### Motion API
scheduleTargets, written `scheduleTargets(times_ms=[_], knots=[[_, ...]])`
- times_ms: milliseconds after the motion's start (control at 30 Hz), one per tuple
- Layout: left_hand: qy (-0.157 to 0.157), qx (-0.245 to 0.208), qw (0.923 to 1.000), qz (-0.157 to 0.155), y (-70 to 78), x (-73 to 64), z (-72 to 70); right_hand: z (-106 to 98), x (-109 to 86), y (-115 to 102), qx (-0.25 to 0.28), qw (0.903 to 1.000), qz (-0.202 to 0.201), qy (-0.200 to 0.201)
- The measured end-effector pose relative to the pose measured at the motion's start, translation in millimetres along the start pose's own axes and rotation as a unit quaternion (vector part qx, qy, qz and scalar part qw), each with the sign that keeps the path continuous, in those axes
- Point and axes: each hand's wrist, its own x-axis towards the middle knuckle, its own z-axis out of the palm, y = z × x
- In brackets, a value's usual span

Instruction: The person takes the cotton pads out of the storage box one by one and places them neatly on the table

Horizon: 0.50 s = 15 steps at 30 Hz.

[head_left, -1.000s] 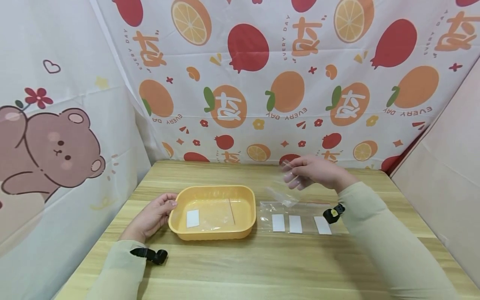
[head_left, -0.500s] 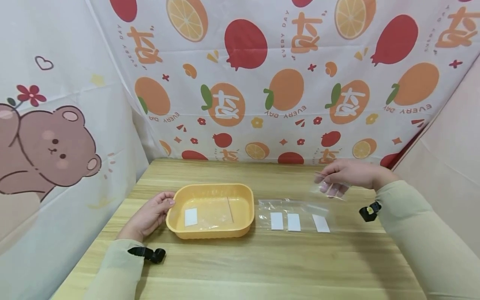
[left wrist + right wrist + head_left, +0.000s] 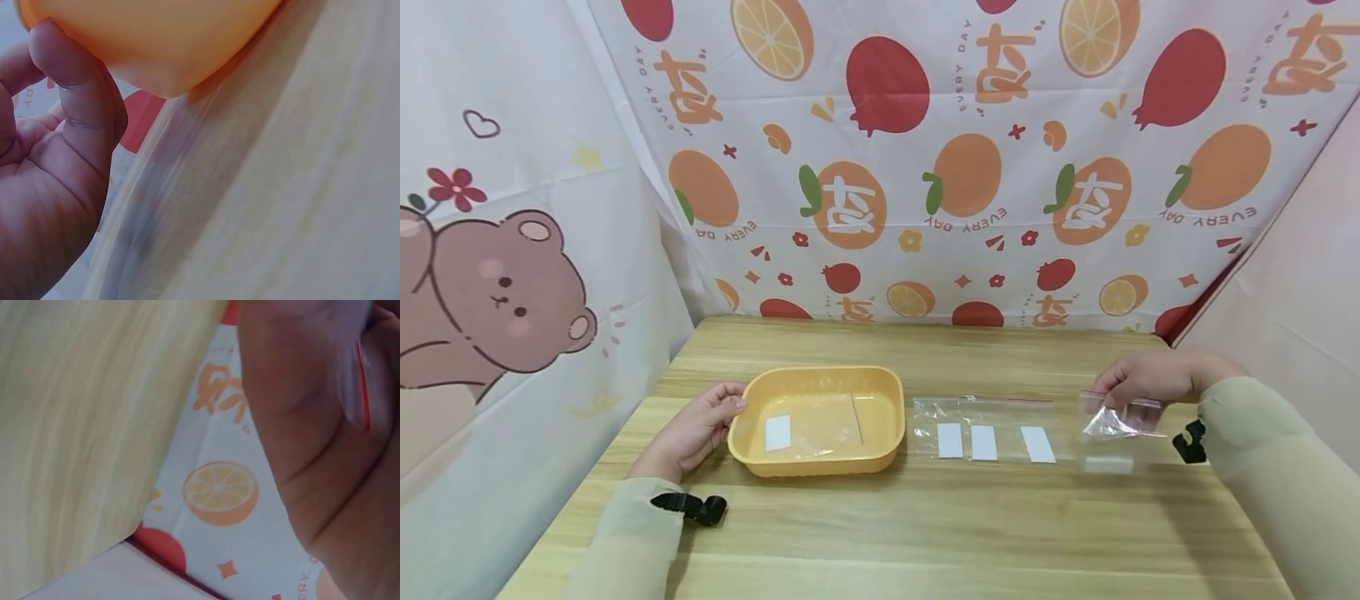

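My left hand [image 3: 696,427] grips the left rim of a yellow plastic tray [image 3: 816,468], with the thumb on the edge in the left wrist view. Inside the tray lies a clear zip bag [image 3: 823,429] with a white label. At the right, my right hand [image 3: 1150,382] pinches the top of another clear zip bag [image 3: 1108,437], which hangs down over the table with its white label at the bottom. A red zip line of the held bag [image 3: 362,387] shows against the palm in the right wrist view. Whether its lower edge touches the table, I cannot tell.
Several clear zip bags [image 3: 1000,412] with white labels lie overlapping in a row between the tray and my right hand. The wooden table [image 3: 880,533] ends at a fruit-print cloth [image 3: 887,208] behind. Cloth walls stand at both sides.
My right hand has moved right and down, carrying the clear zip bag from above the row to the table's right side. My left hand stays on the tray.
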Motion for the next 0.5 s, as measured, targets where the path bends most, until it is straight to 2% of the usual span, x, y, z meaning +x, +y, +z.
scheduleTargets(times_ms=[133,333,500], knots=[[-0.001,0.001,1.0000,0.002,0.0,-2.7,1.5,3,3.0,14,0.002,0.9997,0.019,-0.013],[-0.003,-0.003,1.0000,0.001,-2.1,-5.2,3.7,5,12.8,24,-0.054,0.9969,0.051,0.024],[-0.001,-0.004,1.0000,0.002,-2.7,-8.3,6.1,9,29.5,33,-0.117,0.9907,0.029,0.063]])
